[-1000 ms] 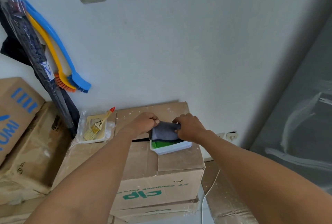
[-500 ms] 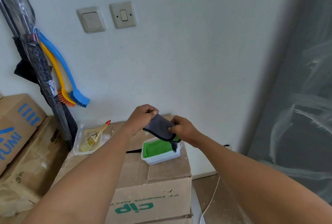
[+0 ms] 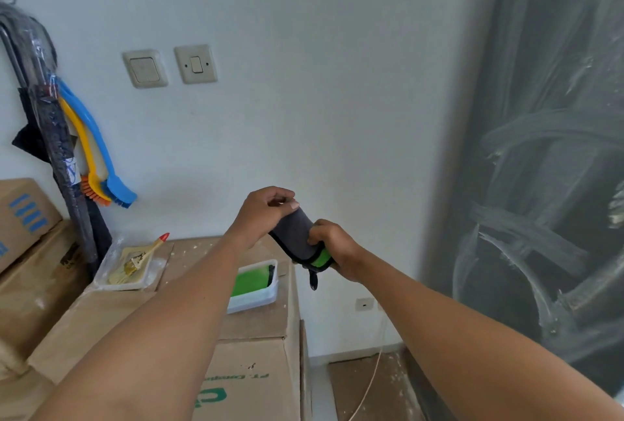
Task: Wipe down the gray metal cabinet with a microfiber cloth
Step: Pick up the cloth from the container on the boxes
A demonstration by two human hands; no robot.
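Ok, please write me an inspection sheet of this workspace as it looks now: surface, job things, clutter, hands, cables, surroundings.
Surface: cardboard box top, dusty with pale specks.
Job's things: gray microfiber cloth with green underside, held in the air between both hands; gray metal cabinet at right, covered with whitish smear marks.
Clutter: white tray with a green cloth inside; paintbrush in a plastic pack; blue brush and yellow brush hanging at left.
Hands: left hand pinches the cloth's upper end; right hand grips its lower end.
Cables: thin pale cord running down to the floor.
Surroundings: white wall with two switches; more cardboard boxes at left.
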